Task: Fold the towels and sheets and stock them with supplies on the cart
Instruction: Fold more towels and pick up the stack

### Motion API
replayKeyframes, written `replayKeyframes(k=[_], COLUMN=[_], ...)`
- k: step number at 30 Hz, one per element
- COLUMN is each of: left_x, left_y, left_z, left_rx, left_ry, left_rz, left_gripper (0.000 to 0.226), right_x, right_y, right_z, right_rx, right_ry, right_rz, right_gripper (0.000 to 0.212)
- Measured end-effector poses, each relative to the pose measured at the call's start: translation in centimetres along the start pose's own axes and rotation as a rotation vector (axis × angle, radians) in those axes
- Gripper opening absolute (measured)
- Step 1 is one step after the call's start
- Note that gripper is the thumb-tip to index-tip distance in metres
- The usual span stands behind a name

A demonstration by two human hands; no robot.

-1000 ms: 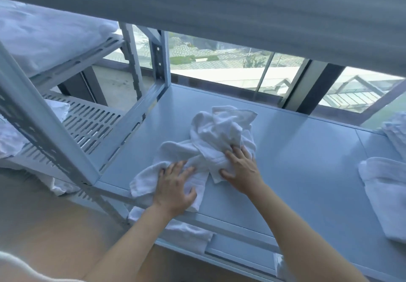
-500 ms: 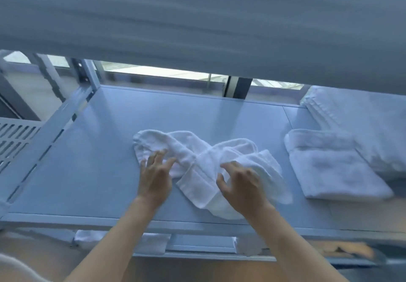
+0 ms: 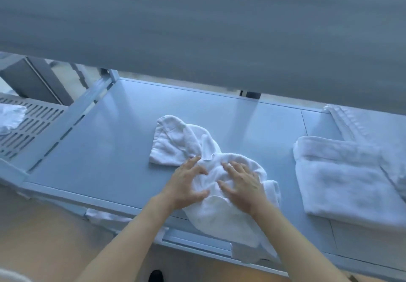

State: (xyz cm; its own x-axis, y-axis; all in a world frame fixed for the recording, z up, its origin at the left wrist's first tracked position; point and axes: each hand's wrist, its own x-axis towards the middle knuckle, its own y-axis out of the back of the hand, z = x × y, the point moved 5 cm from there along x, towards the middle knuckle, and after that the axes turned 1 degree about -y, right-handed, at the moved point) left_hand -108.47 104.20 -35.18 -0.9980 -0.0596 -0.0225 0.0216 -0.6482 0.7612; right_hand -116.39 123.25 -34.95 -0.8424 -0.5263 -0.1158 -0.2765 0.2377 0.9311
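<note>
Both hands [image 3: 215, 182] now closer together, crumpled towel [image 3: 197, 152] bunched

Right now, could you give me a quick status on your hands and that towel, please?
Left hand and right hand flat, open, on crumpled towel. Towel unfolded, near edge overhanging shelf. Folded towel apart, to the right.

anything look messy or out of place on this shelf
Yes. The crumpled towel under both hands is bunched, and its near end droops over the shelf edge. The folded towel to the right lies flat and neat. Nothing looks spilled or damaged.
</note>
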Motion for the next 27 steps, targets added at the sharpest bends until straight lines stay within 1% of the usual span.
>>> replayKeyframes(k=[2,3,4,6,7,8,10,11,12,13,14,16,18,20,22,24,27], left_x=[0.2,0.5,0.9,2.1,2.7,3.4,4.6,4.9,5.1,5.2,5.2,4.7,4.1,3.2,2.5,2.4,2.4], left_y=[0.7,1.0,1.3,1.6,1.7,1.8,1.3,1.1,0.9,0.8,0.6,0.6,0.9,1.3,2.3,3.7,7.2], left_z=[-0.1,-0.1,0.0,0.0,0.0,0.2,0.0,-0.3,-0.4,-0.6,-0.8,-1.2,-1.7,-2.1,-2.2,-2.1,-2.9], left_rx=[-0.077,-0.103,-0.126,-0.115,-0.083,-0.046,0.058,0.142,0.229,0.292,0.303,0.160,0.027,-0.026,-0.054,-0.050,-0.038], left_ry=[0.012,0.038,0.075,0.133,0.140,0.136,0.114,0.105,0.085,0.055,0.020,-0.031,-0.062,-0.080,-0.081,-0.102,-0.080], left_rz=[-0.021,0.002,0.050,0.187,0.228,0.227,0.123,0.068,0.032,0.015,0.017,0.067,0.149,0.229,0.291,0.351,0.500], left_gripper=[0.026,0.013,0.007,0.010,0.012,0.021,0.053,0.063,0.066,0.065,0.061,0.047,0.033,0.026,0.026,0.028,0.029], right_x=[-2.4,-3.5,-4.3,-5.1,-4.9,-4.4,-3.1,-2.3,-1.4,-0.3,0.9,3.2,4.7,4.9,4.6,4.4,3.9], right_y=[-0.5,-0.7,-0.9,-1.2,-1.0,-0.7,0.2,0.4,0.5,0.4,0.2,-0.9,-2.0,-2.8,-2.8,-2.1,-0.2], right_z=[-0.4,-0.8,-1.2,-1.9,-2.3,-2.5,-2.8,-3.0,-3.2,-3.5,-3.8,-4.4,-4.9,-5.4,-5.5,-5.0,-2.8], right_rx=[-0.029,-0.043,-0.041,0.045,0.128,0.208,0.304,0.314,0.310,0.305,0.306,0.295,0.265,0.275,0.288,0.281,0.261], right_ry=[-0.050,-0.055,-0.058,-0.091,-0.125,-0.162,-0.208,-0.216,-0.221,-0.223,-0.228,-0.243,-0.215,-0.182,-0.167,-0.161,-0.224], right_rz=[0.047,0.054,0.047,0.039,0.062,0.114,0.283,0.361,0.407,0.416,0.386,0.276,0.231,0.293,0.389,0.453,0.532], right_gripper=[0.059,0.058,0.058,0.057,0.055,0.052,0.040,0.036,0.036,0.039,0.044,0.050,0.043,0.028,0.018,0.018,0.030])
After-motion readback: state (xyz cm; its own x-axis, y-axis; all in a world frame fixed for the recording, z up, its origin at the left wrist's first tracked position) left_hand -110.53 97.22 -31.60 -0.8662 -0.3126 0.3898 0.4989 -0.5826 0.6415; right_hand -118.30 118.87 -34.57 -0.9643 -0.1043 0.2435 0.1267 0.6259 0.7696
